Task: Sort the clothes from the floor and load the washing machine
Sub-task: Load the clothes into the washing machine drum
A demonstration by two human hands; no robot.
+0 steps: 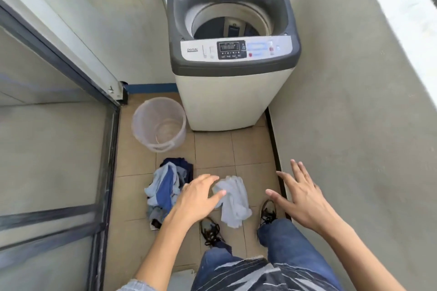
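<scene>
Both hands hang spread and empty above the tiled floor [212,149]: the left hand [198,198] over the gap between two heaps, the right hand [305,198] near the floor's right edge. Blue clothes [165,189] and pale clothes [234,201] lie apart, seemingly sorted by colour. The washing machine [233,59] stands open at the far edge, ready for loading.

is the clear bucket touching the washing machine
Cannot tell. In the head view the bucket rim overlaps the washing machine's lower left corner, so no gap or contact shows plainly.

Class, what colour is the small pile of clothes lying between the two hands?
White, the small pile; shown in the head view.
</scene>
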